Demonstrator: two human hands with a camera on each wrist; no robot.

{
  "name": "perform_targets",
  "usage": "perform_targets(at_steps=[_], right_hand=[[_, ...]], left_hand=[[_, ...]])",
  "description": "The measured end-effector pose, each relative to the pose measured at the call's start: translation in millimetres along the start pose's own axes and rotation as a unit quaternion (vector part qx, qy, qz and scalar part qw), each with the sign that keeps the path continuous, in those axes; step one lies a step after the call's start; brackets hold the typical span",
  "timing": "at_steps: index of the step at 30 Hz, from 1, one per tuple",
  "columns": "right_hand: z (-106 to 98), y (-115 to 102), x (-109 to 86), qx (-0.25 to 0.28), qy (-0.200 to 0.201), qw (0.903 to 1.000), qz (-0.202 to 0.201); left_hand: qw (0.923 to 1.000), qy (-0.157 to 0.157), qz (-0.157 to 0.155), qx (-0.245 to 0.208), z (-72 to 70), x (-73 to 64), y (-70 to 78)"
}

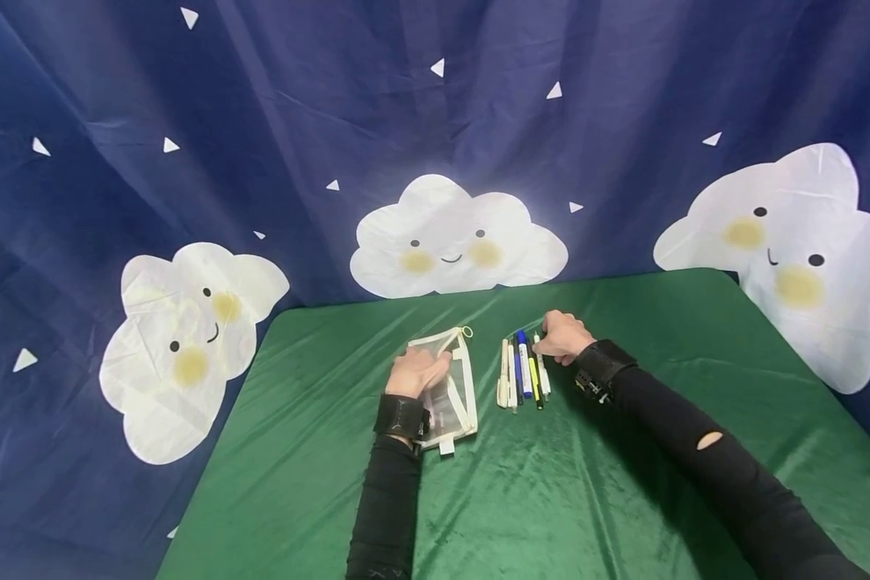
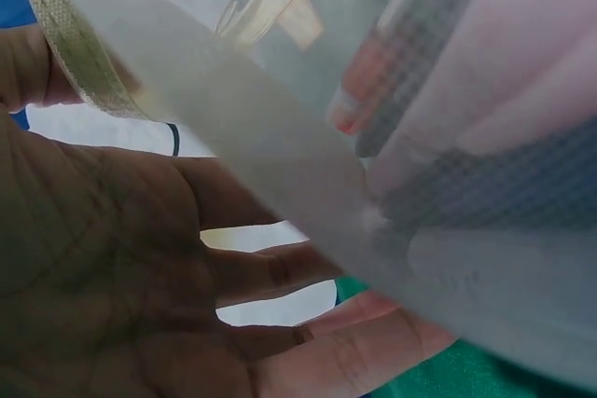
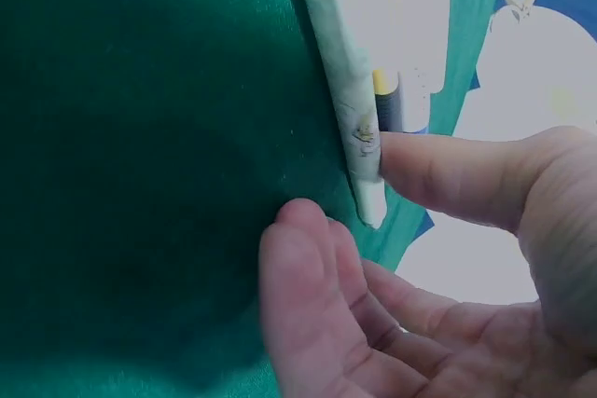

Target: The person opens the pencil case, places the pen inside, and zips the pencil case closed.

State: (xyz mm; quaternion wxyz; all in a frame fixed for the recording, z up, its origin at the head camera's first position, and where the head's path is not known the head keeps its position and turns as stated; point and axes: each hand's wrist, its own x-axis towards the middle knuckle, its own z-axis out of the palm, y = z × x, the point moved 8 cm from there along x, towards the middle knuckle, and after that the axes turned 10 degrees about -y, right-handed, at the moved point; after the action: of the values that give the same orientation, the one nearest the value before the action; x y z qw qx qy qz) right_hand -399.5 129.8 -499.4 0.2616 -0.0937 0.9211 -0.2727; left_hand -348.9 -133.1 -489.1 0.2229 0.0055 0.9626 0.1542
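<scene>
In the head view my left hand grips the upper left of a see-through mesh zip pouch with pale edging. Through its mesh, in the left wrist view, a slim red-tipped item shows blurred. My right hand is at the far right end of a row of pens. Its thumb touches a white pen, while the fingertips on the other side stand apart from it. Beside that pen lie a yellow-and-black pen, a blue-and-white marker and a beige pen.
A green cloth covers the table. Behind it hangs a dark blue curtain with printed white clouds and small triangles. The pen row lies just right of the pouch, whose zip pull ring sticks out at the far corner.
</scene>
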Motion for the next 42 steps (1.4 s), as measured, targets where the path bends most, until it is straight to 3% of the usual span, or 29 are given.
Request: perform_targets(at_steps=[14,24,32,37,42], right_hand=[[2,-4,5.0,-0.008,0.049,0.9987,0.006],[0,1,5.0,-0.014,0.039,0.9991,0.001],[-19,9,-1.7,0.024,0.050,0.9985,0.001],[-30,15,-6.5,0.033,0.037,0.9988,-0.001],[-52,17,-15.6,0.037,0.052,0.9979,-0.010]], left_hand=[[1.0000,0.000,0.001,0.005,-0.3,0.0,-0.4],[1.0000,0.000,0.002,-0.005,1.2,-0.9,-1.6],[1.0000,0.006,-0.005,0.005,-1.6,-0.6,-3.0],[0.9999,0.007,-0.008,0.002,-0.3,-0.6,-3.1],[0.9999,0.010,-0.001,-0.001,1.3,-1.6,-0.3]])
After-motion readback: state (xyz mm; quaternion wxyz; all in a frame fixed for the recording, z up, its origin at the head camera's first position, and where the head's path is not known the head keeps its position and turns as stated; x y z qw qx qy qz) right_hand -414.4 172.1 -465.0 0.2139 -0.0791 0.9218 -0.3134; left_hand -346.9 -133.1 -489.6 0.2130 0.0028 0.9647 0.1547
